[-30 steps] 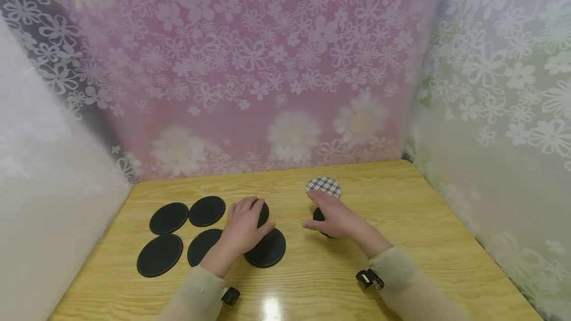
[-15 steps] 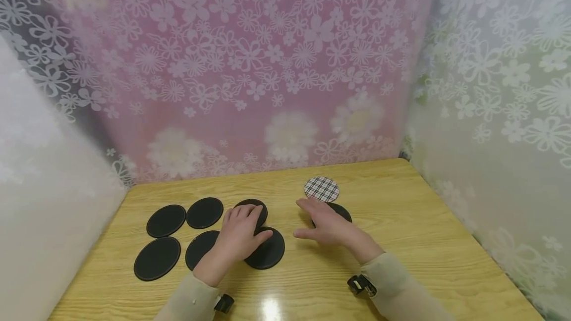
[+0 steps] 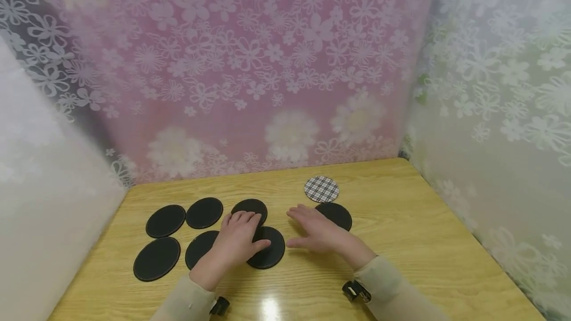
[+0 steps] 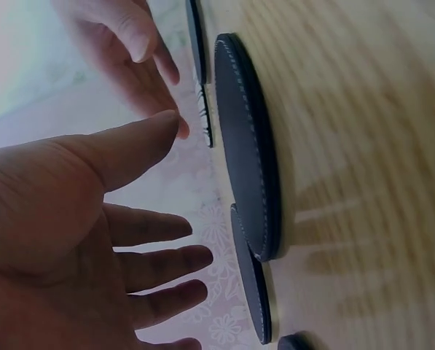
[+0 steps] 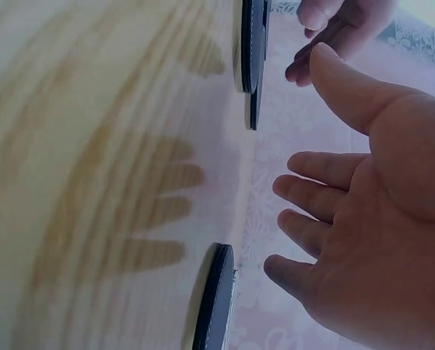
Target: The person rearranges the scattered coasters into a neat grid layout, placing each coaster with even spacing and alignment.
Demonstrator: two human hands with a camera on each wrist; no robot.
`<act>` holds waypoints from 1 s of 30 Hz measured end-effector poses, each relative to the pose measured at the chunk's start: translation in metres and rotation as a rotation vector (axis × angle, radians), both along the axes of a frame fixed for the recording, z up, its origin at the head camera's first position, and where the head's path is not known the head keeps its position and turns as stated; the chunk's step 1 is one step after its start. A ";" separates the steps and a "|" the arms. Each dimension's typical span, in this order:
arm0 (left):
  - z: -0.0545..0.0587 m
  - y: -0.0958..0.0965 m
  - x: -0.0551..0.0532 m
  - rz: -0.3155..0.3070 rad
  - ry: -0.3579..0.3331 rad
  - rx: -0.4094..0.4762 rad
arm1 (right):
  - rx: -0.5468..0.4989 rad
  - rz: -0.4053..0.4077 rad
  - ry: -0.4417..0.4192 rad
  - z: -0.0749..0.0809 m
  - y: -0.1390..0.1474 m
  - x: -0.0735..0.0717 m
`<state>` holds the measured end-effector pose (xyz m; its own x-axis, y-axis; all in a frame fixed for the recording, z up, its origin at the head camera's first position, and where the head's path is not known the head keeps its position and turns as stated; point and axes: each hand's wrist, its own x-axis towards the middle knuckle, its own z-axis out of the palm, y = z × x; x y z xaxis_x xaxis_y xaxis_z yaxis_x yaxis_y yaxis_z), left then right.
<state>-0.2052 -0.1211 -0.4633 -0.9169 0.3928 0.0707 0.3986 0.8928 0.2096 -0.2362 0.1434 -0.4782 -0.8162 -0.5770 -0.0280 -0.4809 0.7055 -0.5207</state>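
Observation:
My left hand (image 3: 234, 241) hovers palm down over a pair of black round coasters, the far coaster (image 3: 250, 206) and the near coaster (image 3: 273, 250). Its fingers stretch forward and grip nothing; in the left wrist view the thumb and fingers are spread apart beside a stitched black coaster (image 4: 246, 146). To the right, my right hand (image 3: 317, 232) is raised above the table with thumb and fingers apart, holding nothing. A black coaster (image 3: 338, 216) lies partly behind it. Just beyond that lies a plaid coaster (image 3: 321, 189) with a white and black check.
Several more black coasters lie flat on the left, among them a back coaster (image 3: 166, 221), another coaster (image 3: 204, 213) and a front coaster (image 3: 157, 258). The wooden table (image 3: 424, 237) is enclosed by flowered curtains (image 3: 285, 88) behind and at the sides.
My right hand has drawn back and to the left, uncovering the black coaster and the plaid one. My left hand has pulled back slightly toward me, showing more of the far black coaster.

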 end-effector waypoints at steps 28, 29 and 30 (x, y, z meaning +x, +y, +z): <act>0.005 -0.015 0.008 -0.050 -0.106 -0.085 | 0.112 0.038 0.004 0.002 -0.030 0.015; 0.004 -0.015 0.009 -0.049 -0.106 -0.089 | 0.123 0.039 0.014 0.002 -0.031 0.014; 0.004 -0.014 0.009 -0.048 -0.106 -0.093 | 0.133 0.040 0.026 0.003 -0.032 0.014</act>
<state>-0.1961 -0.1354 -0.4588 -0.8973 0.4367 -0.0640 0.4213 0.8908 0.1702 -0.2219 0.1115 -0.4756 -0.7941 -0.6017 -0.0858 -0.5219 0.7474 -0.4111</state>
